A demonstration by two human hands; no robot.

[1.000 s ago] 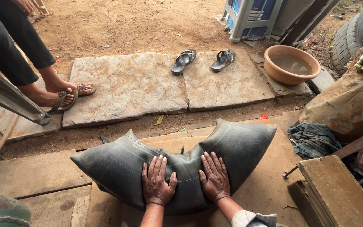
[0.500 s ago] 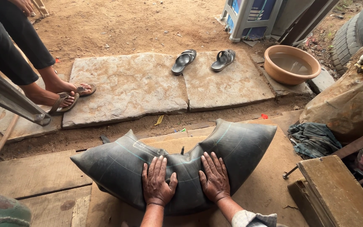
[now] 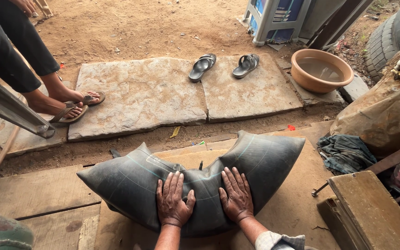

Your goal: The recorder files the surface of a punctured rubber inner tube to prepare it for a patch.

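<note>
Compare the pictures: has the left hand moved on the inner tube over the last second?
No. The left hand stays flat on the black inner tube, equally far from the stone slab as before.

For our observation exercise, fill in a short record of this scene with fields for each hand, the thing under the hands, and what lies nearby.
Left hand: left hand flat, palm down on the inner tube
Right hand: right hand flat on it too
Thing: black rubber inner tube, folded, lying on wooden boards
Nearby: black sandals on stone slabs; basin of water; another person's sandalled feet
</note>
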